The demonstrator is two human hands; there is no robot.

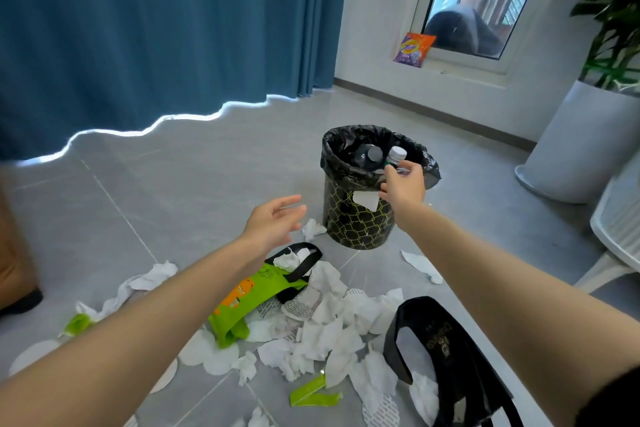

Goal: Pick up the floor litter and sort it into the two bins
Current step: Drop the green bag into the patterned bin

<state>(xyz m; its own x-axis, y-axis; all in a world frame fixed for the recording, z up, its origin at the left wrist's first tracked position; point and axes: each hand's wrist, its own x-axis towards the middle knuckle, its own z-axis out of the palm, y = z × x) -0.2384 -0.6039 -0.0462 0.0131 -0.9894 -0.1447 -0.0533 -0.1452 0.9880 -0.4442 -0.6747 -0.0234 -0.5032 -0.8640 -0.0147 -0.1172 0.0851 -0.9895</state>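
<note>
Bottle is hanging over the bin, right of centre, with my right hand seemingly pinching its body (fingers are hiding the grip). My left hand is hovering spread above the tissues. Letting go off-centre is risking a rim bounce.

floor: glossy grey tile | bin liner: shiny black plastic | tissues: crumpled white paper

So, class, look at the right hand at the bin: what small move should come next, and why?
Probably let go: the right hand seems to grip the white-capped bottle already inside the rim of the black-lined bin, beside a dark-capped bottle. The left hand hovers open.
</note>
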